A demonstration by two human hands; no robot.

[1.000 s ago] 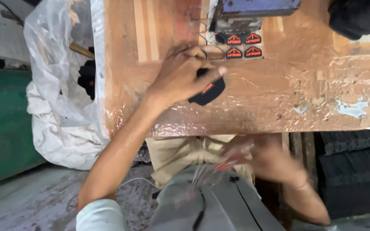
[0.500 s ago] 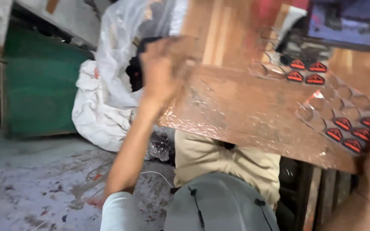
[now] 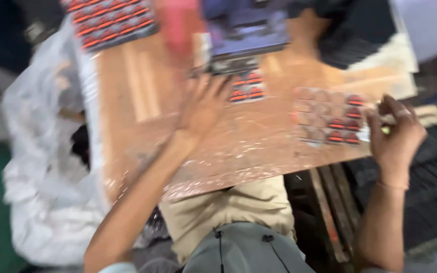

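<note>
Motion blur softens the whole view, so fine detail is hard to read. The left hand (image 3: pixel 206 103) lies flat on the table (image 3: pixel 142 121), fingers spread wide, holding nothing that shows; its fingertips reach toward a small cluster of black and orange pieces (image 3: pixel 247 87) just beyond them. To the right of that cluster, near the table's right edge, sits a clear blister tray (image 3: pixel 330 119) with rows of pockets, a few of them filled with black and orange pieces, the others looking empty. The right hand (image 3: pixel 395 134) is at the tray's right end, fingers curled narrow around the edge there; whether it actually grips the tray or something thin beside it, I cannot tell. Beyond the cluster stands a dark machine (image 3: pixel 246 28). Far left of the cluster, at the table's back corner, lies another sheet of black and orange pieces (image 3: pixel 110 20). A white plastic sack (image 3: pixel 46 167) hangs off the table's left side.
</note>
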